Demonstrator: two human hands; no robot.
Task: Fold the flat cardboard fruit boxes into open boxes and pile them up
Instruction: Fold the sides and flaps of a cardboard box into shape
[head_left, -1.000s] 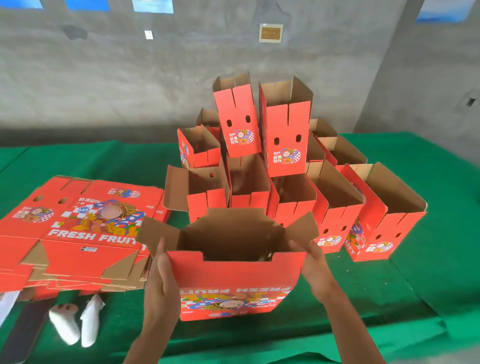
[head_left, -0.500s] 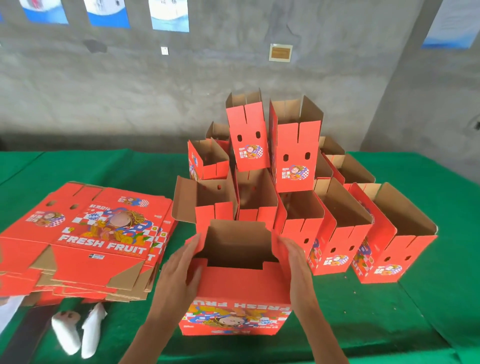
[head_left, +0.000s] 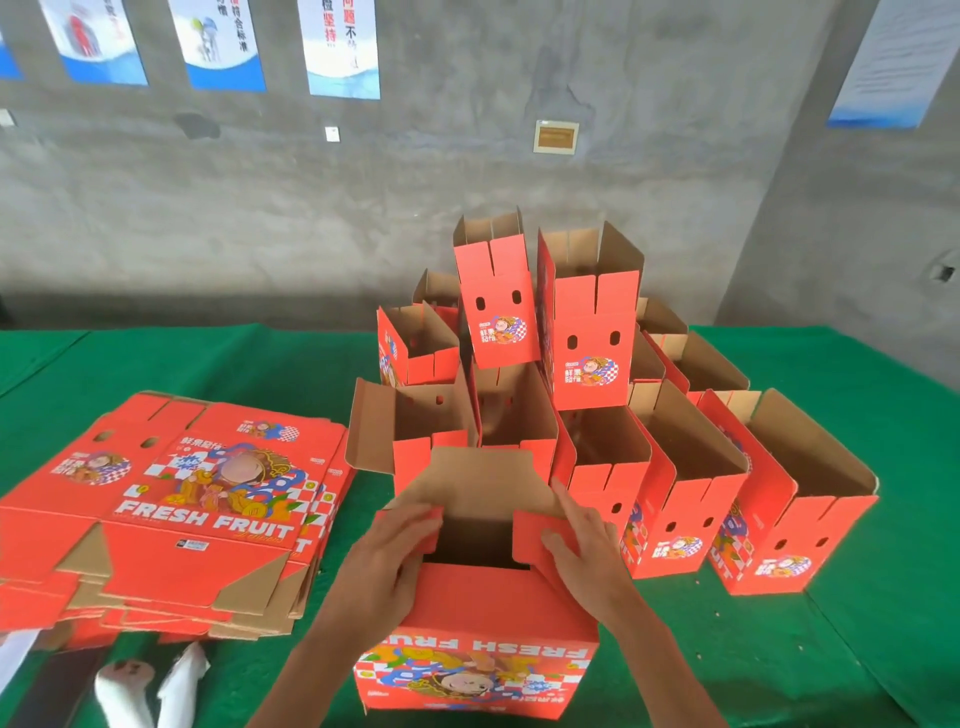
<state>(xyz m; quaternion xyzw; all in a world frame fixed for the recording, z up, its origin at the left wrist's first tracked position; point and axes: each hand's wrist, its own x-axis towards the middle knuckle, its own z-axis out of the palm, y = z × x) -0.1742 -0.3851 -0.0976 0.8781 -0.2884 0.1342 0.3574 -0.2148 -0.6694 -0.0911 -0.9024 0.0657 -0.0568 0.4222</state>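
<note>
Stock of flat fruit boxes (head_left: 171, 499) lies stacked on the green surface (head_left: 208, 358), well to the left of the left hand (head_left: 387, 561). Judged thin corrugated board: light, stiff across a panel, weak along the scored folds, edges liable to crush.

Left hand lies fingers extended on the left end flap (head_left: 415, 525) of the box in work (head_left: 478, 644), pressing it inward; the grip is flat, not curled round anything.

Box in work stands on the surface directly under both hands, printed face toward the person, brown rear flap (head_left: 478, 483) raised beyond the fingertips.

Right hand (head_left: 582, 551) rests likewise on the right end flap (head_left: 540, 530), fingers straight, thumb splayed, holding nothing.

Finished open boxes (head_left: 597, 405) stand piled just beyond and to the right of the right hand.

Assessment: flaps appear partly folded, gap open between them. Best purchase is judged to be flat pressure near each flap's score line; for lifting, the two side walls, palms opposed. Pinching a free flap risks tearing or creasing.
</note>
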